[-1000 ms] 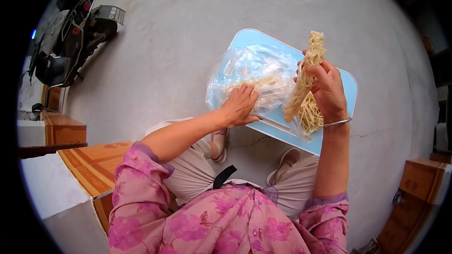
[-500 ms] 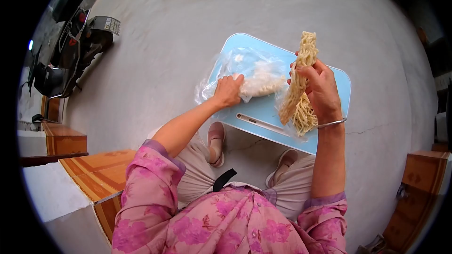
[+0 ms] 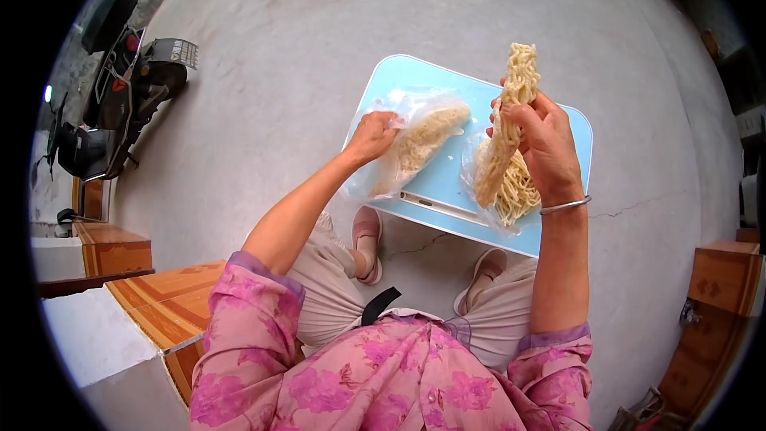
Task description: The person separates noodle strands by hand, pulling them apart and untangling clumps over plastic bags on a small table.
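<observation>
My left hand (image 3: 373, 137) pinches the edge of a clear plastic bag (image 3: 389, 179) on the left of the light blue table (image 3: 435, 72). Inside that bag lies a pale dried noodle cake (image 3: 427, 137). My right hand (image 3: 549, 144), with a bracelet at the wrist, is closed around another noodle cake (image 3: 520, 80), held up on its edge. Below it, more dried noodles (image 3: 517, 195) lie at the table's right side, partly in a second clear bag (image 3: 471, 172). The held cake and my hand hide part of them.
A slot (image 3: 447, 208) runs along the table's near edge. Beneath the table are my feet in pink shoes (image 3: 367, 235). A parked scooter (image 3: 120, 96) stands at the far left on the concrete floor (image 3: 279, 72). Brown tiled steps (image 3: 171, 299) are at the near left.
My left hand has moved slightly left and up, pulling the bag with it. The bag and its noodle cake have turned to a steeper slant. My right hand keeps its hold, almost still.
</observation>
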Demonstrator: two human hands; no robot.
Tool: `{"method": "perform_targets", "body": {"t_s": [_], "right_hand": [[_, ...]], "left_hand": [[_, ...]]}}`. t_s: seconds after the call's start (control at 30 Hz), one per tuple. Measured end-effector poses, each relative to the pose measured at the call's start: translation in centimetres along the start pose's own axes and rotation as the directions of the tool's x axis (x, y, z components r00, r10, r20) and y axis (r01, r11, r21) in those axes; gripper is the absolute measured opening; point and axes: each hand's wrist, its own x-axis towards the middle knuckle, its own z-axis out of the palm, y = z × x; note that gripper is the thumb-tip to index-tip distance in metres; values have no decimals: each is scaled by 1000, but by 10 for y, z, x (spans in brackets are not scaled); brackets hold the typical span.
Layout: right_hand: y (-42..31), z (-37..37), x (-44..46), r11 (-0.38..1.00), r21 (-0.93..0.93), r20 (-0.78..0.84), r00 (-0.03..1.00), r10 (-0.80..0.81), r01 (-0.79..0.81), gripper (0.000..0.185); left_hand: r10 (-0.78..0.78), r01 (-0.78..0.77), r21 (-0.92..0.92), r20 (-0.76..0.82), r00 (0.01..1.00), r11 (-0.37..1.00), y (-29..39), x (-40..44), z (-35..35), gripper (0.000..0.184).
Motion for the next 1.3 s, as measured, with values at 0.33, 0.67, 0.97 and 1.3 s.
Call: {"method": "perform_targets", "body": {"t_s": [0.33,0.67,0.97,1.3], "right_hand": [[-3,0,-1,999,32,-21,1000,23,-22,42],[2,0,3,1000,4,-14,1000,13,-13,41],[8,5,2,992,64,69,992,107,-111,38],[21,27,1,990,22,181,975,132,-138,36]], "left_hand": [[84,-206,-236,-441,893,950,72,-5,-37,26],[-175,-414,632,659,731,655,37,-59,11,48],[165,-104,-209,301,939,972,110,-42,-27,30],[144,33,-638,223,964,769,126,-38,-29,20]]}}
